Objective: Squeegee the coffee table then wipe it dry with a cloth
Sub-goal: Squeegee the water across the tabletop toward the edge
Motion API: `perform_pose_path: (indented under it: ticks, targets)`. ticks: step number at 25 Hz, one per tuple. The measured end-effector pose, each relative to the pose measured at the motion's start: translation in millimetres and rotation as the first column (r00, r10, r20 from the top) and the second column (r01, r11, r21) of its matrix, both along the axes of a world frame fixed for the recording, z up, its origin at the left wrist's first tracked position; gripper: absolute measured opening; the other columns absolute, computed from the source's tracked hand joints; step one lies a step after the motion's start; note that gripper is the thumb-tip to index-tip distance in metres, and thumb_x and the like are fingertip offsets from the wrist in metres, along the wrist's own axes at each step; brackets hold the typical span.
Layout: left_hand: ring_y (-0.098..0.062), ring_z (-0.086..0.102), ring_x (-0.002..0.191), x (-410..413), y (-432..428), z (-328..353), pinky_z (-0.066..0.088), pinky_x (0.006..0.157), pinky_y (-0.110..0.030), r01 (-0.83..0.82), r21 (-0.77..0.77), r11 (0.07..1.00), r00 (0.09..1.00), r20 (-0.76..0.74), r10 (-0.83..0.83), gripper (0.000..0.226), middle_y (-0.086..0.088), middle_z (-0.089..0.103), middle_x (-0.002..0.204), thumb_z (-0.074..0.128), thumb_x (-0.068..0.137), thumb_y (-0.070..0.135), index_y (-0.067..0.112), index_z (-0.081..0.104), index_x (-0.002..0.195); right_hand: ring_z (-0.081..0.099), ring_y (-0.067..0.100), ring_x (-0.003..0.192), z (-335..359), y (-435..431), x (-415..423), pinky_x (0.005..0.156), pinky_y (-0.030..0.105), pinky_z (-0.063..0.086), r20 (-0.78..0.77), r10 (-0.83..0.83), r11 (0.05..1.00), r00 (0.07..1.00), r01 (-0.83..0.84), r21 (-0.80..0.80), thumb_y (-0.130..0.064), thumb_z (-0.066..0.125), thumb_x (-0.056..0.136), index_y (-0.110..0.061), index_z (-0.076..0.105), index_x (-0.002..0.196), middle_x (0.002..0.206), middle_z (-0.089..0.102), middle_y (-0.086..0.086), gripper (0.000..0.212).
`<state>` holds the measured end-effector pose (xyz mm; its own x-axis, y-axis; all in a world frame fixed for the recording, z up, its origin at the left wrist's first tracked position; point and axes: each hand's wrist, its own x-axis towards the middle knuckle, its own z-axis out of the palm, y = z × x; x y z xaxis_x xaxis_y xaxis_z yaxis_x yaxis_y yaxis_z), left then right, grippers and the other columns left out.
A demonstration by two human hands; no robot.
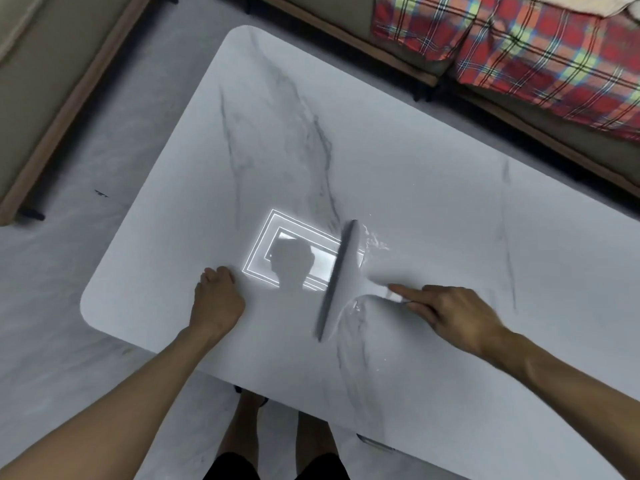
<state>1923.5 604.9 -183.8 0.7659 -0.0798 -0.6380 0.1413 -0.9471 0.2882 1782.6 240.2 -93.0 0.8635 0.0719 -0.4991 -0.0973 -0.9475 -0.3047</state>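
step: squeegee pass, no cloth in view | squeegee: blade down on table, near its middle | right hand: curled round handle, forefinger straight along it | left hand: fingers curled, holding nothing, resting on table | risk: uneven pressure lifts a blade end, water slips past and streaks; runoff may drip to floor

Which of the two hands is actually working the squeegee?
The right hand grips the squeegee; the left hand rests on the coffee table, holding nothing.
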Motion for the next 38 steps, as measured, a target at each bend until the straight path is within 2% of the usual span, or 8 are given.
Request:
perform_pose_path:
  ticks: [4,9,12,15,20,25,30,38]
  targets:
    - [-0.028,0.051,0.097,-36,13,6,0.043,0.084,-0.037,-0.039,-0.074,0.997,0.999,0.0,0.039,0.029,-0.013,0.054,0.111,0.042,0.085,-0.004,0.006,0.048,0.111,0.065,0.029,0.099,-30,90,10,0.076,0.036,0.051,-0.005,0.288,0.942,0.958,-0.283,0.183,-0.049,0.033,0.1,-0.058,0.031,0.138,0.125,0.063,-0.006,0.039]
    - [-0.025,0.054,0.089,-73,32,7,0.042,0.076,-0.036,-0.118,0.017,0.993,0.991,-0.061,0.119,0.014,-0.011,0.058,0.11,0.031,0.097,0.012,0.012,0.044,0.103,0.063,0.029,0.074,-53,167,-4,0.056,0.032,0.037,0.028,0.6,0.789,0.8,-0.597,0.147,-0.032,0.043,0.102,-0.041,0.039,0.142,0.09,0.066,0.005,0.042]
    - [-0.03,0.053,0.099,-87,24,8,0.042,0.084,-0.037,-0.067,0.023,0.997,0.99,-0.119,0.07,0.027,-0.016,0.05,0.122,0.031,0.092,0.002,0.003,0.043,0.117,0.068,0.023,0.076,-51,135,-22,0.057,0.03,0.047,0.147,0.533,0.831,0.833,-0.548,0.091,-0.035,0.058,0.095,-0.043,0.048,0.137,0.099,0.071,-0.001,0.044]
    - [-0.026,0.047,0.084,-94,14,10,0.039,0.075,-0.034,0.0,-0.01,1.0,0.995,-0.098,-0.001,0.026,-0.017,0.042,0.117,0.036,0.081,-0.009,0.011,0.041,0.098,0.066,0.008,0.06,-35,77,-55,0.047,0.017,0.044,0.198,0.37,0.92,0.908,-0.387,0.058,-0.042,0.072,0.081,-0.05,0.059,0.123,0.086,0.071,-0.017,0.044]
    - [-0.03,0.05,0.091,-99,23,8,0.041,0.079,-0.036,0.061,-0.007,0.998,0.994,-0.093,-0.061,0.03,-0.018,0.048,0.118,0.035,0.084,-0.007,0.006,0.044,0.11,0.065,0.017,0.079,-8,5,-110,0.065,0.03,0.05,-0.085,0.084,0.992,0.993,-0.092,-0.088,-0.055,0.016,0.096,-0.064,0.031,0.136,0.092,0.061,-0.015,0.043]
    - [-0.011,0.046,0.072,-123,38,20,0.034,0.058,-0.026,0.017,-0.076,0.997,0.991,-0.134,-0.027,0.031,0.003,0.049,0.086,0.036,0.084,-0.001,0.013,0.043,0.11,0.065,0.022,0.079,10,60,-122,0.063,0.031,0.049,-0.057,0.109,0.994,0.992,-0.109,-0.005,-0.054,0.019,0.098,-0.062,0.026,0.138,0.091,0.061,-0.012,0.041]
    - [-0.02,0.054,0.089,-141,45,12,0.041,0.067,-0.03,-0.041,-0.156,0.987,0.994,-0.104,0.025,0.014,-0.003,0.056,0.103,0.046,0.086,0.005,0.012,0.045,0.098,0.062,0.027,0.077,-31,177,-98,0.058,0.03,0.033,-0.015,0.405,0.909,0.914,-0.4,0.116,-0.046,0.029,0.103,-0.049,0.036,0.142,0.093,0.063,0.001,0.04]
    - [-0.033,0.047,0.115,-177,17,9,0.043,0.099,-0.042,0.23,-0.122,0.966,0.968,-0.07,-0.239,0.027,-0.018,0.045,0.123,0.046,0.081,-0.004,0.004,0.048,0.107,0.063,0.028,0.08,-40,127,-133,0.06,0.03,0.036,0.033,0.287,0.955,0.957,-0.289,0.068,-0.047,0.029,0.102,-0.056,0.032,0.14,0.101,0.063,-0.003,0.039]
